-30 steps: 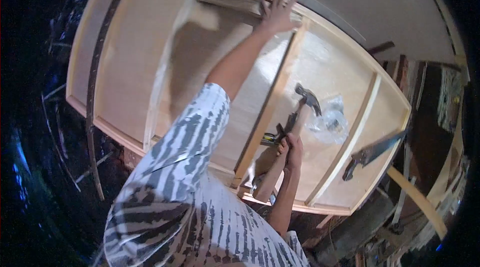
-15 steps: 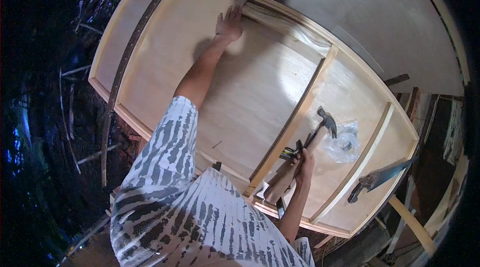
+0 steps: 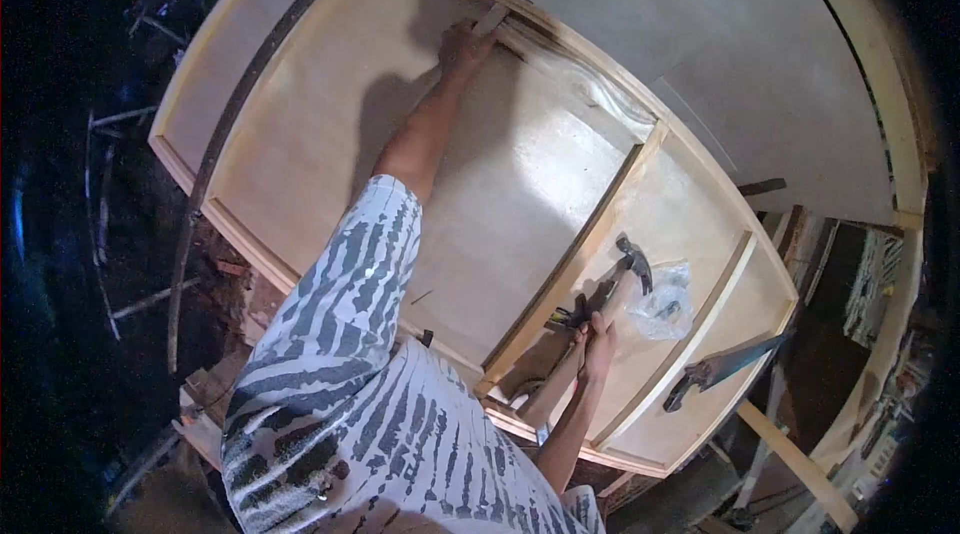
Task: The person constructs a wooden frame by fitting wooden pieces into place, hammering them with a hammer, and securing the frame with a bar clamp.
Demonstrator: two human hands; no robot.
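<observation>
A large wooden panel frame lies across the view, with a crossbar and a narrower slat in it. My left hand, in shadow, is closed on the end of a short wooden strip at the far rail. Its fingertips are hard to make out. My right hand is closed around the wooden handle of a claw hammer, whose head points away from me. Beside that hand sits a small black tool, partly hidden. A clear plastic bag lies just beyond the hammer.
A handsaw rests over the frame's right end. A dark curved metal strip crosses the left part and hangs past the near edge. Behind lies a large pale sheet. Timber offcuts are at lower right.
My left hand was spread flat on the panel and has now closed at the strip by the far rail. The right hand still holds the hammer. The whole view has shifted slightly.
</observation>
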